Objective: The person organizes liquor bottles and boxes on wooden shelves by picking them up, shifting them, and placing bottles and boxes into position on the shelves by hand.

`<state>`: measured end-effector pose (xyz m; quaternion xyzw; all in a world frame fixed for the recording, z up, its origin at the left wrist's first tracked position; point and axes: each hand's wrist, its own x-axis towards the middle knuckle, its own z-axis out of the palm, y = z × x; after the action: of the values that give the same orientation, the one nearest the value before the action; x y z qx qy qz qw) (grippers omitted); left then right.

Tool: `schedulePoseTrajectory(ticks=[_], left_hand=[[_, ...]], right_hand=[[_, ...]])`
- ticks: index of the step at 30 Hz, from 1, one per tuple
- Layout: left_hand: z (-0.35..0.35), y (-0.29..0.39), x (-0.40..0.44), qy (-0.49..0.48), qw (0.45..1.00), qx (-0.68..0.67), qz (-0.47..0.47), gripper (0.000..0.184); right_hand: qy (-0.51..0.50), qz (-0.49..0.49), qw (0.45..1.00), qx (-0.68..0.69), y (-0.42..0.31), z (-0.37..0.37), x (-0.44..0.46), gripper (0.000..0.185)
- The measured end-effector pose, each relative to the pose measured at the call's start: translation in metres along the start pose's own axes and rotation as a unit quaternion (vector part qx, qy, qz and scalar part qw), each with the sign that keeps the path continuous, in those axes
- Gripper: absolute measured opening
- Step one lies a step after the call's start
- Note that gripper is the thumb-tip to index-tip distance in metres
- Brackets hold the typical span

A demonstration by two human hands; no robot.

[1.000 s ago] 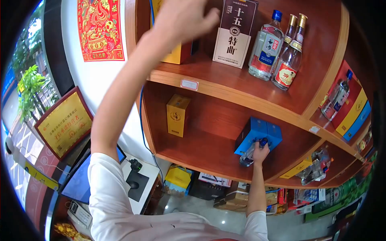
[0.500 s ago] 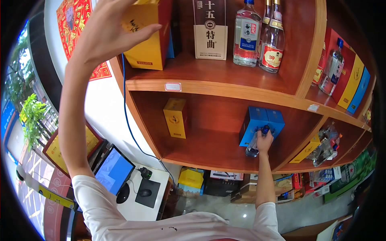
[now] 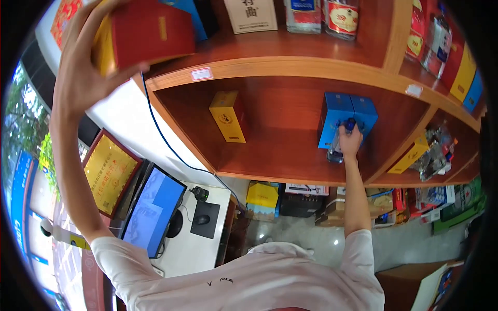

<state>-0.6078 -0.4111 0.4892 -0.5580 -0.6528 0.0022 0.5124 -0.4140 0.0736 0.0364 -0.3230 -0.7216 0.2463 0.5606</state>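
My left hand (image 3: pixel 85 72) is up at the left end of the upper shelf, wrapped around a yellow-and-red gift box (image 3: pixel 148 36). The box is turned, showing its red side, and sticks out past the shelf's left end; its top is cut off by the frame. On the middle shelf my right hand (image 3: pixel 350 142) grips a clear glass bottle (image 3: pixel 335 151) with a blue cap, near its neck. The bottle stands upright or nearly so, just in front of two blue boxes (image 3: pixel 340 111). A yellow box (image 3: pixel 228 118) stands further left on that shelf.
The upper shelf (image 3: pixel 290 54) holds a white-and-brown box (image 3: pixel 251 15) and glass bottles (image 3: pixel 341 18). Right-hand compartments hold more bottles and boxes. Below left, a white desk (image 3: pixel 215 246) carries a monitor (image 3: pixel 155 212) and mouse (image 3: pixel 201 220). A blue cable (image 3: pixel 161 137) hangs beside the shelf.
My left hand has closed around the yellow-and-red box, which has turned and shifted left. My right hand stays on the bottle. The view has tilted, so the shelves sit higher in the frame.
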Motion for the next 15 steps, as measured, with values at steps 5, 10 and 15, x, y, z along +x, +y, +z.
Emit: schedulePoseTrajectory(ticks=[5,10,15], left_hand=[[-0.031,0.058,-0.058,0.078,0.996,0.042,0.018,0.104],[-0.052,0.128,-0.098,0.190,0.971,-0.142,-0.014,0.099],[-0.012,0.198,-0.093,0.111,0.899,-0.423,0.015,0.095]], right_hand=[[0.017,-0.006,1.000,-0.001,0.007,0.006,0.002,0.030],[0.010,-0.001,1.000,-0.024,0.006,0.004,0.001,0.034],[-0.005,0.035,0.999,-0.032,0.001,-0.001,-0.001,0.035]])
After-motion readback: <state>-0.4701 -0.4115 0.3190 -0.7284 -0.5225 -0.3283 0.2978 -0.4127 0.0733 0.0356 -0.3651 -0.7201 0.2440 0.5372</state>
